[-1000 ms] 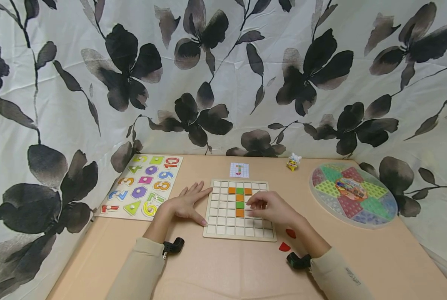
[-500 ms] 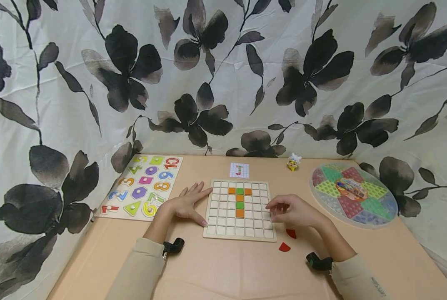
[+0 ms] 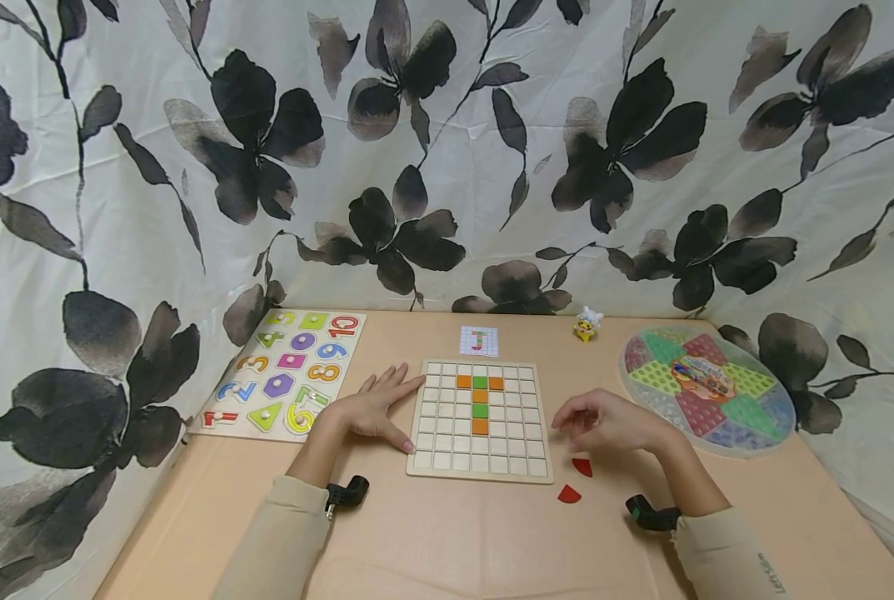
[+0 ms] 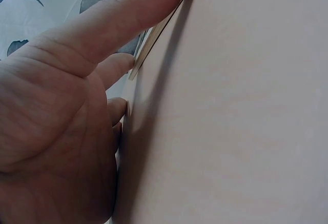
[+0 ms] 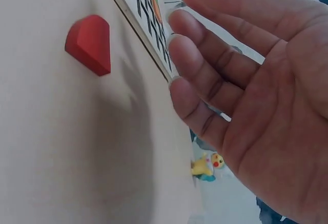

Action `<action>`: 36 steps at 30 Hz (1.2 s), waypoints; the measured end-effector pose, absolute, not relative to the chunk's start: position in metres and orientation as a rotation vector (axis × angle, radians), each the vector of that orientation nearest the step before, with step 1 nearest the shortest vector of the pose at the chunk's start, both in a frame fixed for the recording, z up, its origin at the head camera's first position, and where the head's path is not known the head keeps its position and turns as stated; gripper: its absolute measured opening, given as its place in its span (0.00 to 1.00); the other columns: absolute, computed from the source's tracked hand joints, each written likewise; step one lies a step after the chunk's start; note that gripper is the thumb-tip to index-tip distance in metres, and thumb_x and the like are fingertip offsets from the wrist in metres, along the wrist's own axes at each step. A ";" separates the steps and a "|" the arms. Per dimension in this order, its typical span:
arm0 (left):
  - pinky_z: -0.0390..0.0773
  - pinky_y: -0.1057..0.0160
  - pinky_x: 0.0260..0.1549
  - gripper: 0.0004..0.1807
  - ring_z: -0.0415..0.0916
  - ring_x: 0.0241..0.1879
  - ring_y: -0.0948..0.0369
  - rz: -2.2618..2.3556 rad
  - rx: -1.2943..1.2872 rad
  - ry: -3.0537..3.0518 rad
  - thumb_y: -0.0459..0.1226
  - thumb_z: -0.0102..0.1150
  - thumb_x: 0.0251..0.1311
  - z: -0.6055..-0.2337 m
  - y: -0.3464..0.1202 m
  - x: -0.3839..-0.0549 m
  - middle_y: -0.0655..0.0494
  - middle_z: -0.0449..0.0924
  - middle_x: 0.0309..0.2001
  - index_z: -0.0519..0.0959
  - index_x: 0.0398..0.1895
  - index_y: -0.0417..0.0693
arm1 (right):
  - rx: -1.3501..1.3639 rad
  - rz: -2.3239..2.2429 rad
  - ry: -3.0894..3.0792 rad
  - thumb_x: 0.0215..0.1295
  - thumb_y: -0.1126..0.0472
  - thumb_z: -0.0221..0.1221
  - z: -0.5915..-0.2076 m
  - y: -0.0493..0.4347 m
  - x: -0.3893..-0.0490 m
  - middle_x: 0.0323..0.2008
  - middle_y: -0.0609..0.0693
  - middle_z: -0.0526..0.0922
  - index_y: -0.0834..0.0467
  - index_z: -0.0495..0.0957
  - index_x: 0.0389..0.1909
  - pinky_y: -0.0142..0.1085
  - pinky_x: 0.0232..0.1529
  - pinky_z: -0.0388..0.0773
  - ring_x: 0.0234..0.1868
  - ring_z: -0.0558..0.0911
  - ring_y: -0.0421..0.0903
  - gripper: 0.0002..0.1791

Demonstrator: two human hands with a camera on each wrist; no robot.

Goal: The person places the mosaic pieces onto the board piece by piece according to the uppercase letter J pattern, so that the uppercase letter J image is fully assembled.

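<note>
A square grid board (image 3: 484, 478) lies mid-table, with several orange and green square tiles (image 3: 480, 410) forming a T-like pattern among pale cells. My left hand (image 3: 372, 410) rests spread at its left edge, thumb and fingertips right at the rim; the left wrist view shows the palm (image 4: 46, 116) beside the board's edge (image 4: 154, 38). Off the board's right side hovers my right hand (image 3: 600, 422), fingers loosely bent and holding nothing, as the right wrist view shows. Below it lie two red wedge-shaped blocks, one nearer (image 3: 569, 494) and one farther (image 3: 582, 467).
Behind the board lies a small gridded card (image 3: 479, 340) with a coloured J-like pattern. A number-and-shape puzzle board (image 3: 285, 375) is at left, a round patterned box (image 3: 705, 392) at right. A small yellow-and-white figurine (image 3: 586, 323) stands at the back, before a floral curtain (image 3: 491, 167).
My right hand has moved right, from over the tile column to beyond the board's right edge, uncovering the cells there. The left hand and the tiles have stayed in place.
</note>
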State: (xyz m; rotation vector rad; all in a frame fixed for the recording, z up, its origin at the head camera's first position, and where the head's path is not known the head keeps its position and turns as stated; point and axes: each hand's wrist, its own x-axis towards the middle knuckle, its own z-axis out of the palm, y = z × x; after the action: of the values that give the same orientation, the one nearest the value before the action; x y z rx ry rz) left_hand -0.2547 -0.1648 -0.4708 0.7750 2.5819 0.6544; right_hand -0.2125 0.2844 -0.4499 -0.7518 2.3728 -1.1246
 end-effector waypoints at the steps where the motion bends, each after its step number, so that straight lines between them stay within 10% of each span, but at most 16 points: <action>1: 0.31 0.37 0.81 0.69 0.27 0.84 0.42 0.656 0.773 2.581 0.61 0.81 0.42 -0.471 -0.165 -0.255 0.40 0.32 0.85 0.50 0.85 0.57 | -0.749 -1.124 2.362 0.61 0.65 0.73 -0.450 0.286 -0.213 0.40 0.59 0.86 0.58 0.86 0.48 0.32 0.39 0.80 0.37 0.80 0.48 0.15; 36: 0.30 0.38 0.81 0.68 0.26 0.85 0.44 0.652 0.754 2.576 0.62 0.80 0.42 -0.472 -0.165 -0.255 0.43 0.31 0.86 0.50 0.85 0.61 | -0.762 -1.010 2.156 0.53 0.68 0.76 -0.457 0.295 -0.214 0.34 0.69 0.79 0.63 0.86 0.41 0.27 0.29 0.72 0.31 0.74 0.41 0.14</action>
State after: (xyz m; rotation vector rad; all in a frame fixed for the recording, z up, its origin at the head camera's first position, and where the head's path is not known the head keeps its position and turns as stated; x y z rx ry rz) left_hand -0.2546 -0.1654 -0.4716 0.7536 2.5760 0.6518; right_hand -0.2138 0.2953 -0.4569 -0.7621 2.1564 -1.0104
